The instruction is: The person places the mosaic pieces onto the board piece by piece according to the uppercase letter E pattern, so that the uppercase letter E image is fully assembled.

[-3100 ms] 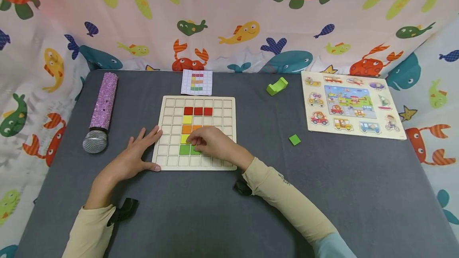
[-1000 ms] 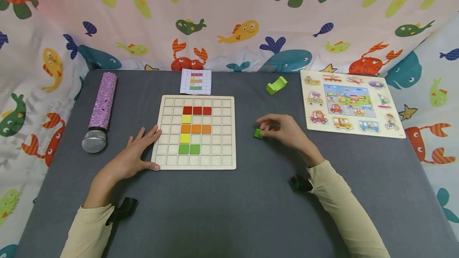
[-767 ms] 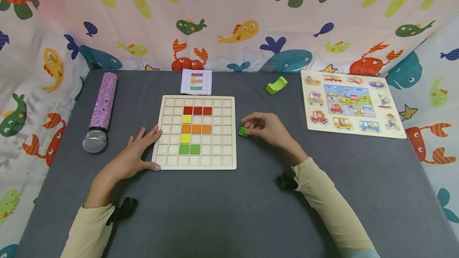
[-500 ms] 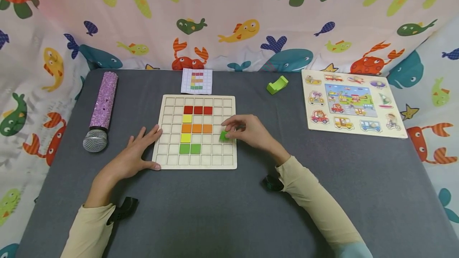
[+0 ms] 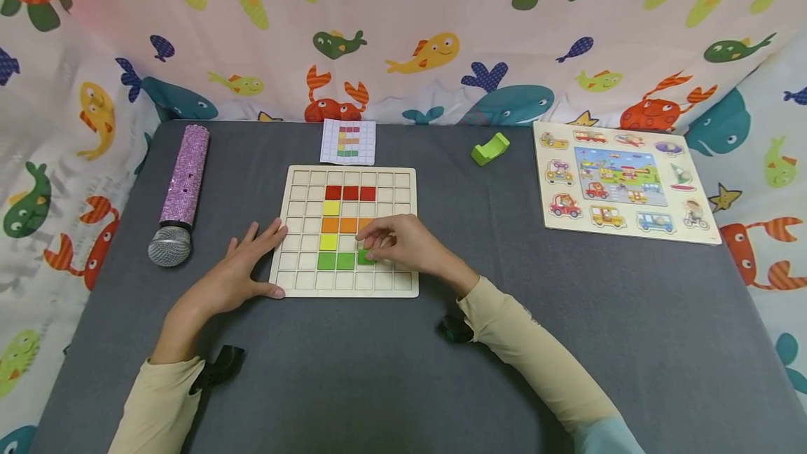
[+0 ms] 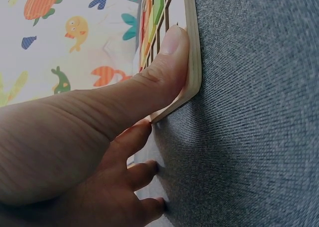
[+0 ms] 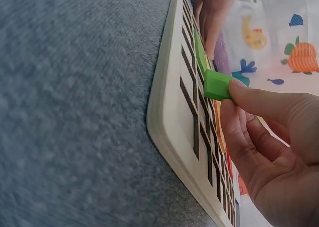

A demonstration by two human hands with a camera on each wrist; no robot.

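Observation:
A wooden grid board (image 5: 302,280) lies on the grey table, with red, yellow, orange and green square tiles set in some cells. My right hand (image 5: 410,247) is over its right half. Thumb and fingertips pinch a green tile (image 7: 218,84), which in the right wrist view is tilted at the board's surface, beside the green tiles (image 5: 335,260) in the lower row. My left hand (image 5: 233,275) rests at the board's left edge with fingers spread. Its thumb (image 6: 172,45) lies on the board's near corner in the left wrist view.
Behind the board lies a pattern card (image 5: 348,142). A glittery pink microphone (image 5: 184,181) is at the left. A green curved block (image 5: 490,149) and a vehicle picture puzzle (image 5: 627,181) lie at the back right. A sea-animal curtain (image 5: 403,19) hangs behind the table.
My right hand set down one green tile, picked the loose green tile off the table at the right, and carried it left over the board. My left hand has stayed in place.

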